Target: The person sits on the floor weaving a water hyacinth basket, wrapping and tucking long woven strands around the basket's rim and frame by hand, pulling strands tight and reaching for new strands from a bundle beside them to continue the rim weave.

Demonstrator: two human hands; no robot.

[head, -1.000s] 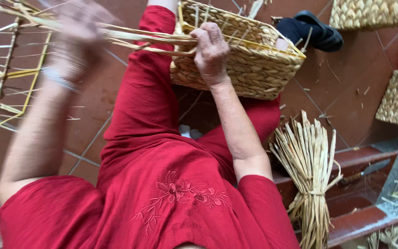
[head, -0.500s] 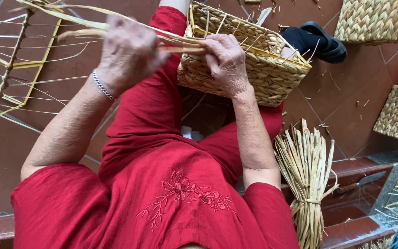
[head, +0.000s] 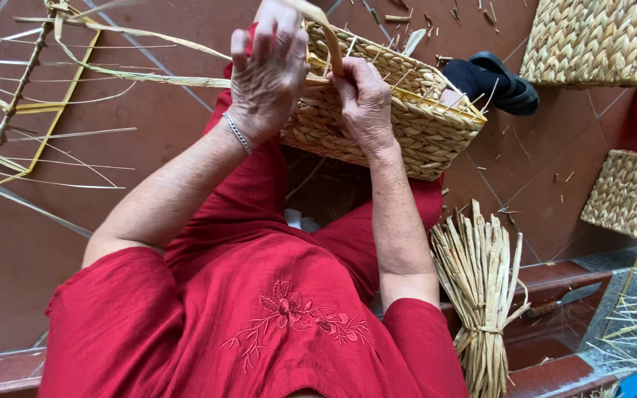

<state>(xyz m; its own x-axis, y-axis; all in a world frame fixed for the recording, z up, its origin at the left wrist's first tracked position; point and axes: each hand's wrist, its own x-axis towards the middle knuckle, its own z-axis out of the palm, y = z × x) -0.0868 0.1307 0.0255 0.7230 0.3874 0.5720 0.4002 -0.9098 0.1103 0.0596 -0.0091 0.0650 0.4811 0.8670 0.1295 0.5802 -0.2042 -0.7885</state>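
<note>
A half-woven straw basket [head: 399, 125] rests on my lap, over red clothes. My left hand [head: 267, 74] is closed on a long straw strand [head: 149, 74] at the basket's near rim; the strand trails off to the left. My right hand [head: 363, 103] presses on the rim beside it, pinching the same strand where it bends over the edge. Both hands touch the basket. A thin bracelet sits on my left wrist.
A yellow wire frame [head: 16, 118] with loose straws lies on the tiled floor at left. A tied straw bundle [head: 481, 287] stands by my right side. Finished woven baskets [head: 599, 40] sit at right, with a dark shoe [head: 495, 81], a red object and a step edge.
My left hand has drawn the strand in from the far left to the basket rim, next to my right hand. The view has tilted slightly downward.
</note>
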